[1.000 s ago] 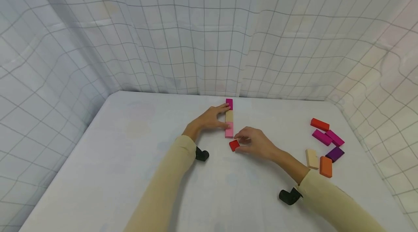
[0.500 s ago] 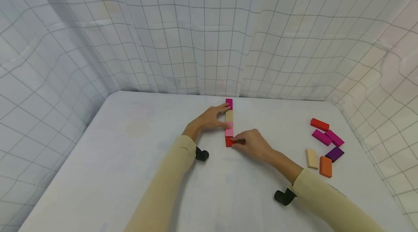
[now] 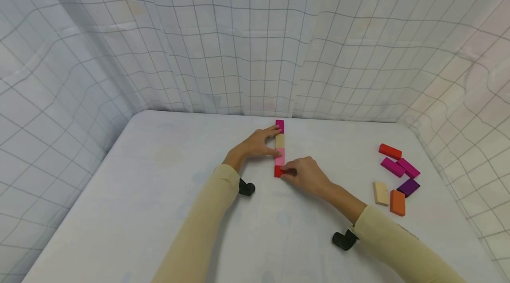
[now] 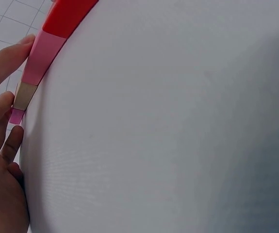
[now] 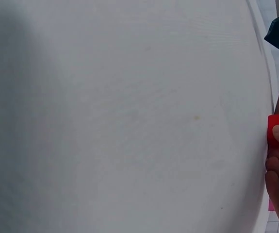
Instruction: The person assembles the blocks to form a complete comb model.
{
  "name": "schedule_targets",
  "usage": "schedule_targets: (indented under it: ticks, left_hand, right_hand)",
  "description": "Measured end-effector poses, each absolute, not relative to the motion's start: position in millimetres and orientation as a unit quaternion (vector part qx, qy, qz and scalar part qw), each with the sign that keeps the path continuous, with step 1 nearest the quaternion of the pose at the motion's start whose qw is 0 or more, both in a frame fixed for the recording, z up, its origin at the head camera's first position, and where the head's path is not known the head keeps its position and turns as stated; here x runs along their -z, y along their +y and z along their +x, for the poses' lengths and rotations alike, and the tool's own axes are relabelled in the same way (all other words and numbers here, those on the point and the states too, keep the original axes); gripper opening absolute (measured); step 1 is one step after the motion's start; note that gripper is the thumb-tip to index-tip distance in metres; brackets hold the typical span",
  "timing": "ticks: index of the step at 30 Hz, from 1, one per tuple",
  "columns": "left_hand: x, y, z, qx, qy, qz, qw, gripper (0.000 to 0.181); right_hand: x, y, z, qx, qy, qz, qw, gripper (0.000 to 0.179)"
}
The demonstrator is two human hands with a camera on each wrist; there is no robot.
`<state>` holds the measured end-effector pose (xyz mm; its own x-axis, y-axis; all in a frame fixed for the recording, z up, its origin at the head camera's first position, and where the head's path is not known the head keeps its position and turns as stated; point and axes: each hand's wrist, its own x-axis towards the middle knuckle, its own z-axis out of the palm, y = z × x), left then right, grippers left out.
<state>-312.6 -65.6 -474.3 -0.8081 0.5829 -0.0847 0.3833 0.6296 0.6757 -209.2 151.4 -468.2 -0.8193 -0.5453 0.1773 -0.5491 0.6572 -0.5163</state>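
A row of blocks runs away from me in the head view: red block (image 3: 277, 171) nearest, then pink block (image 3: 280, 160), tan block (image 3: 280, 141) and magenta block (image 3: 280, 123). My right hand (image 3: 307, 176) pinches the red block between thumb and fingers from the right, at the near end of the row. In the right wrist view the thumb lies on the red block (image 5: 274, 122). My left hand (image 3: 255, 143) spans the row's left side with fingers spread, thumb on the pink block and fingertips at the magenta one. Red and pink blocks stand end to end in the left wrist view.
Loose blocks lie at the right of the white table (image 3: 159, 212): a red one (image 3: 390, 151), two magenta ones (image 3: 392, 167), a purple one (image 3: 408, 187), a cream one (image 3: 380, 193) and an orange one (image 3: 397, 203). Gridded white curtains (image 3: 255, 44) surround the table.
My right hand has moved left with the red block, turning it straight and bringing it against the pink block's near end. The left hand has stayed in place.
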Motion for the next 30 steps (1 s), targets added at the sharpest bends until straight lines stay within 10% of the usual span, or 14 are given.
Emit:
schedule_targets:
  ticks: [30]
  left_hand:
    - [470.9, -66.6, -311.3, -0.338, 0.888, 0.272, 0.155, 0.085]
  right_hand:
    - [456.2, 248.8, -203.1, -0.325, -0.9, 0.289, -0.026, 0.037]
